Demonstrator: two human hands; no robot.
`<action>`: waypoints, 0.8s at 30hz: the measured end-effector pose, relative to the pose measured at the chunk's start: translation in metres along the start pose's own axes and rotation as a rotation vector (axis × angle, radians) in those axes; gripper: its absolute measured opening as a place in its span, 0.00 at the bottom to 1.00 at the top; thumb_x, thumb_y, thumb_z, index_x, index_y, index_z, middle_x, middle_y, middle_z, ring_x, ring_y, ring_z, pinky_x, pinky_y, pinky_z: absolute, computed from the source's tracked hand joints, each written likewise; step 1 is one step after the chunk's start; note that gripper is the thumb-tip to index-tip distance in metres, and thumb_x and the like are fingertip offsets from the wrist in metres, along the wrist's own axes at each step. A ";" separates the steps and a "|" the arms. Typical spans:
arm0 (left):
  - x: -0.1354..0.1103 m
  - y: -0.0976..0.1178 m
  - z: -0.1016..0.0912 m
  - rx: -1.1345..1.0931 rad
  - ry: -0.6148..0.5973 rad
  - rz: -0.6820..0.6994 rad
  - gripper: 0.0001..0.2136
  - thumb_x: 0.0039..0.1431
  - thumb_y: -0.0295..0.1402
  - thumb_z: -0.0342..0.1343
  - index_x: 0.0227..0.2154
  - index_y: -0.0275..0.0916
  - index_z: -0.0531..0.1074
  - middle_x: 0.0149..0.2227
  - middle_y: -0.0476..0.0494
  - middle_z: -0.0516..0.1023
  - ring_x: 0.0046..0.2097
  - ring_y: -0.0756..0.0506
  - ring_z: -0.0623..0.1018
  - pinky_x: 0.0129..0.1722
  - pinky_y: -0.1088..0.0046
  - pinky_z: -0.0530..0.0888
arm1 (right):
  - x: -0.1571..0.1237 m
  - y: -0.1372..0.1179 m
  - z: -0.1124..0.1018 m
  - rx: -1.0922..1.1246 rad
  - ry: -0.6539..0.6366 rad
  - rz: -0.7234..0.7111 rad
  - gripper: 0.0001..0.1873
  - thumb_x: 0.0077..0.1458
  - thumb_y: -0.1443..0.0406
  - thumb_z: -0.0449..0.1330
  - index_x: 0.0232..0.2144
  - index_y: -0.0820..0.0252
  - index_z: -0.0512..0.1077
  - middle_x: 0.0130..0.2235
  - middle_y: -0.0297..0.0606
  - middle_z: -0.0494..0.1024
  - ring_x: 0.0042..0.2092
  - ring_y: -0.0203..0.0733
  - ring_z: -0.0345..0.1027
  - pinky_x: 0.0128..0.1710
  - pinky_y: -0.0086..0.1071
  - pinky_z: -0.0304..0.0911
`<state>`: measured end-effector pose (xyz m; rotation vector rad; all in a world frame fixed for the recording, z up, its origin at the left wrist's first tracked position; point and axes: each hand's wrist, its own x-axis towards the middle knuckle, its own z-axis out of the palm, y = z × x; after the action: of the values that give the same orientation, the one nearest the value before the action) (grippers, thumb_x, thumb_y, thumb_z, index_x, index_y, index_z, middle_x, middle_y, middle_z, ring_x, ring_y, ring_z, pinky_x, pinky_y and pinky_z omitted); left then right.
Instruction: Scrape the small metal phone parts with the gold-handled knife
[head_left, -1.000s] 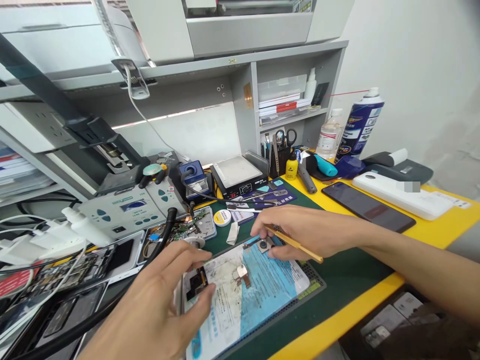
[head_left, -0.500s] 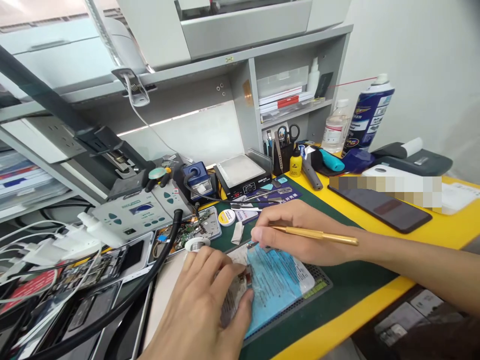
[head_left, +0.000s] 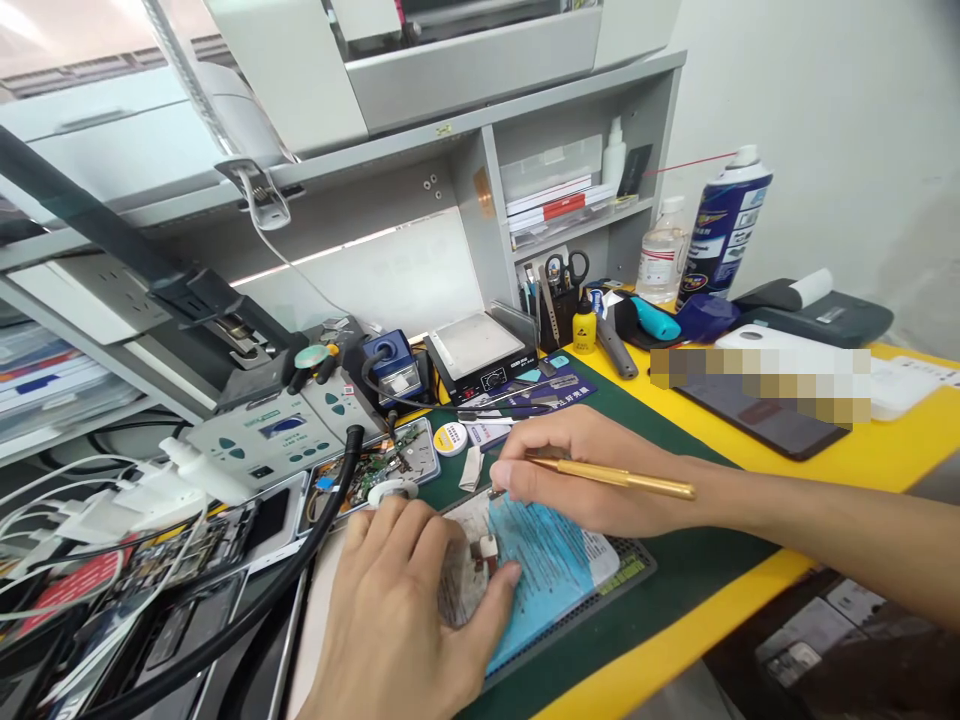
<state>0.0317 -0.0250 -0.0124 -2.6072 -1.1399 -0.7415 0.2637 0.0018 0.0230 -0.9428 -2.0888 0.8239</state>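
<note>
My right hand grips a slim gold pen-shaped tool like a pencil. Its working tip is hidden by the fingers, close above the top edge of a worn blue-and-white pad. My left hand rests on the pad's left part, thumb and forefinger apart. Between them lies a small part with a pale square and a reddish-brown piece, too small to name. A white spool stands just behind the left fingers.
Behind the hands are a round white tin, a tray of small electronic parts and a heating plate. A thick black hose curves along the left. A dark phone lies at right, near a spray can.
My left thumb and forefinger have spread apart, uncovering the small part. My right hand still holds the gold tool in much the same pose. The whole view has shifted slightly.
</note>
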 end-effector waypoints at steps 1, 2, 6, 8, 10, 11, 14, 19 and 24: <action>0.000 0.001 0.001 0.036 0.015 -0.008 0.11 0.59 0.41 0.60 0.28 0.41 0.68 0.29 0.46 0.70 0.35 0.41 0.69 0.36 0.61 0.61 | 0.000 0.000 0.000 -0.004 0.001 0.000 0.15 0.67 0.61 0.56 0.31 0.64 0.75 0.29 0.34 0.77 0.31 0.34 0.68 0.31 0.26 0.59; 0.000 0.002 0.002 0.063 0.019 -0.015 0.12 0.59 0.42 0.60 0.27 0.42 0.68 0.28 0.46 0.70 0.34 0.41 0.69 0.36 0.61 0.61 | 0.000 0.000 0.000 -0.006 0.003 -0.001 0.15 0.67 0.61 0.56 0.31 0.64 0.75 0.30 0.34 0.77 0.31 0.34 0.68 0.31 0.26 0.59; 0.000 0.007 0.005 0.091 -0.005 -0.041 0.10 0.60 0.41 0.59 0.28 0.42 0.69 0.28 0.46 0.71 0.35 0.39 0.70 0.36 0.60 0.60 | 0.000 0.000 0.002 -0.002 0.009 -0.013 0.15 0.66 0.61 0.56 0.30 0.64 0.75 0.29 0.33 0.76 0.30 0.33 0.67 0.31 0.26 0.59; 0.001 0.009 0.005 0.065 -0.007 -0.058 0.09 0.60 0.38 0.58 0.28 0.42 0.69 0.28 0.46 0.71 0.35 0.39 0.70 0.36 0.60 0.59 | 0.000 0.000 0.002 -0.001 0.012 -0.012 0.15 0.66 0.61 0.57 0.30 0.64 0.76 0.28 0.32 0.75 0.30 0.33 0.66 0.30 0.26 0.59; 0.001 0.009 0.005 0.028 -0.002 -0.066 0.07 0.60 0.36 0.58 0.28 0.42 0.69 0.28 0.46 0.71 0.34 0.39 0.70 0.36 0.60 0.59 | 0.000 0.001 0.003 0.005 0.013 0.003 0.15 0.66 0.61 0.57 0.31 0.64 0.77 0.28 0.32 0.75 0.29 0.33 0.65 0.29 0.26 0.58; 0.001 0.009 0.005 0.009 0.004 -0.070 0.07 0.59 0.35 0.58 0.28 0.41 0.69 0.28 0.47 0.71 0.34 0.40 0.70 0.35 0.61 0.59 | 0.000 0.001 0.003 0.012 0.011 0.015 0.15 0.66 0.60 0.57 0.32 0.64 0.77 0.28 0.33 0.76 0.29 0.33 0.65 0.29 0.26 0.58; 0.001 0.006 0.004 -0.047 0.029 -0.069 0.06 0.58 0.32 0.59 0.29 0.41 0.68 0.28 0.49 0.71 0.33 0.42 0.70 0.35 0.62 0.60 | 0.000 0.000 0.004 0.037 0.003 0.040 0.15 0.65 0.60 0.57 0.32 0.64 0.77 0.29 0.34 0.77 0.29 0.35 0.67 0.29 0.27 0.59; -0.001 0.001 -0.004 -0.126 0.143 -0.031 0.06 0.60 0.29 0.60 0.40 0.40 0.70 0.36 0.48 0.75 0.39 0.45 0.72 0.39 0.64 0.66 | -0.002 -0.002 0.006 0.114 -0.028 0.087 0.10 0.62 0.64 0.60 0.33 0.65 0.77 0.30 0.35 0.77 0.31 0.36 0.68 0.30 0.27 0.61; -0.001 0.002 -0.012 -0.209 0.266 0.000 0.12 0.60 0.25 0.61 0.46 0.38 0.71 0.39 0.45 0.75 0.43 0.46 0.73 0.45 0.65 0.71 | -0.005 -0.003 0.008 0.185 -0.118 0.065 0.11 0.58 0.65 0.64 0.42 0.65 0.77 0.34 0.35 0.78 0.32 0.34 0.67 0.31 0.25 0.62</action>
<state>0.0287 -0.0313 -0.0029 -2.5660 -1.0334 -1.2242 0.2587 -0.0058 0.0195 -0.8842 -2.0477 1.1103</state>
